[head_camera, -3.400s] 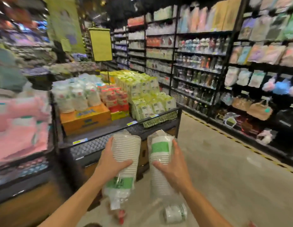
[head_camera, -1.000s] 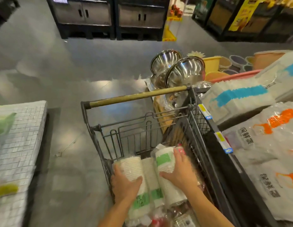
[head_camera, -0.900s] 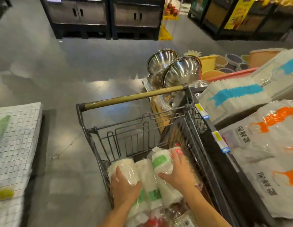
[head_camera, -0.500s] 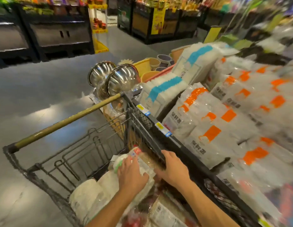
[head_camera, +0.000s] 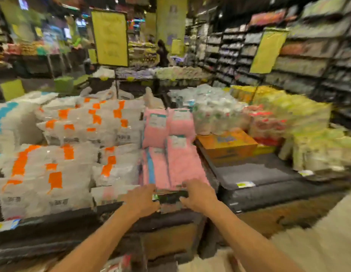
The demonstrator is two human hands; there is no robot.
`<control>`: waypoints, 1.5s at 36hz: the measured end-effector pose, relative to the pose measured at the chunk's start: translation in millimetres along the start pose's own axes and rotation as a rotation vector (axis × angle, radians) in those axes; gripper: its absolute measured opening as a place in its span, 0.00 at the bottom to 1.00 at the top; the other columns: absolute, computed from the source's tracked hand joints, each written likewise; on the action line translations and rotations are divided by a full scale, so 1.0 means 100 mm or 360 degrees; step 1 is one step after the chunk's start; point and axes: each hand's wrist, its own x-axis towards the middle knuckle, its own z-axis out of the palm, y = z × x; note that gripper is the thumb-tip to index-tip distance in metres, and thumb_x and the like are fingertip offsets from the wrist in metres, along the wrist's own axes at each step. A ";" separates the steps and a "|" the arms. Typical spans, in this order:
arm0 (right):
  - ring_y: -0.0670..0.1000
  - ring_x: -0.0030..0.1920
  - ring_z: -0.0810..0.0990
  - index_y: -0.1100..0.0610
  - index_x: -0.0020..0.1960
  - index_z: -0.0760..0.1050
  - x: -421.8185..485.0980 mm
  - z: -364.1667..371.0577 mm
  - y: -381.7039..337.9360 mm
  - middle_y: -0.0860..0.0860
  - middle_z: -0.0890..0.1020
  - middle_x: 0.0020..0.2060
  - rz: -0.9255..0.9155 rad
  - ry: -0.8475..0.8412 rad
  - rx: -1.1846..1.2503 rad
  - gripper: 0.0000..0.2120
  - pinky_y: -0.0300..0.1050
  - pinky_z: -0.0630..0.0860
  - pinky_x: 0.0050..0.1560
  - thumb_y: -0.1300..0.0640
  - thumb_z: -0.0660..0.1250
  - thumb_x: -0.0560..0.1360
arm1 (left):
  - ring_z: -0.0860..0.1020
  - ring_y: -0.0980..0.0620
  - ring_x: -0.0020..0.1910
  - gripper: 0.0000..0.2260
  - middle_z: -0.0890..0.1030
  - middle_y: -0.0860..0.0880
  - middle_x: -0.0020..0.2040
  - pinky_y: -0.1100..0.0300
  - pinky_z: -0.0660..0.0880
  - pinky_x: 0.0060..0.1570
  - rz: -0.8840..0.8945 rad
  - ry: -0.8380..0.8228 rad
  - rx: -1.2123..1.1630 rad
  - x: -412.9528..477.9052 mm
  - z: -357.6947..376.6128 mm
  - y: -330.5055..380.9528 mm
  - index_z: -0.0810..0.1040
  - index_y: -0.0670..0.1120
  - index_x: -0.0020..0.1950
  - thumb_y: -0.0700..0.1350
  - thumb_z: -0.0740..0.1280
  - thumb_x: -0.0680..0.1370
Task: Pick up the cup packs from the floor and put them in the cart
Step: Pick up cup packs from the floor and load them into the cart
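Observation:
The picture is heavily blurred. My left hand (head_camera: 140, 201) and my right hand (head_camera: 198, 195) are stretched out side by side in front of the display table's front edge (head_camera: 170, 199), and both hold nothing, fingers loosely spread. No cup pack is in either hand. The cart and the cup packs in it are out of view. A blurred bit of packaging with red (head_camera: 121, 262) shows at the bottom edge.
The display table carries white packs with orange labels (head_camera: 68, 154), pink packs (head_camera: 170, 150), an orange box (head_camera: 227, 146) and yellow-green packs (head_camera: 300, 122). Tall shelves (head_camera: 308, 61) line the right side. Pale floor (head_camera: 318, 242) lies at the lower right.
The view has swung right, from the cart to the display table. Both hands have left the cup packs in the cart and now hover empty before the table.

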 end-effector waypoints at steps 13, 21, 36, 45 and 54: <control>0.59 0.60 0.80 0.54 0.62 0.75 -2.54 -0.15 2.93 0.54 0.81 0.59 0.0847 0.0200 0.0201 0.20 0.53 0.79 0.55 0.43 0.68 0.76 | 0.78 0.46 0.60 0.21 0.78 0.48 0.62 0.48 0.77 0.57 0.0871 -0.0337 0.0247 -0.25 0.89 3.32 0.73 0.50 0.68 0.57 0.66 0.78; 0.59 0.63 0.78 0.57 0.65 0.74 -3.62 -0.02 3.90 0.56 0.79 0.63 0.1219 0.0222 0.0320 0.21 0.55 0.77 0.62 0.45 0.68 0.78 | 0.77 0.46 0.62 0.24 0.75 0.49 0.68 0.49 0.77 0.59 0.1197 -0.0438 0.0385 -0.51 1.39 4.59 0.70 0.52 0.72 0.58 0.65 0.78; 0.57 0.66 0.77 0.52 0.70 0.73 -3.85 0.39 5.53 0.53 0.79 0.66 0.1660 0.0162 0.0449 0.26 0.52 0.76 0.62 0.44 0.70 0.75 | 0.78 0.48 0.60 0.25 0.78 0.50 0.64 0.51 0.77 0.58 0.1335 -0.0754 0.0451 0.33 2.57 6.08 0.72 0.52 0.71 0.56 0.66 0.75; 0.54 0.64 0.78 0.51 0.71 0.73 -3.82 0.86 6.73 0.51 0.80 0.66 0.2027 0.0108 0.0703 0.26 0.54 0.77 0.63 0.43 0.70 0.75 | 0.78 0.48 0.62 0.23 0.77 0.49 0.67 0.55 0.75 0.54 0.1397 -0.0956 0.0478 1.16 3.55 7.08 0.71 0.51 0.72 0.55 0.67 0.78; 0.55 0.61 0.80 0.52 0.72 0.72 -4.73 1.65 7.60 0.53 0.81 0.63 0.2519 0.0133 0.1030 0.27 0.48 0.77 0.57 0.41 0.69 0.77 | 0.76 0.46 0.65 0.25 0.75 0.47 0.69 0.54 0.74 0.60 0.1423 -0.1155 0.0551 1.20 4.60 8.31 0.69 0.50 0.73 0.55 0.66 0.78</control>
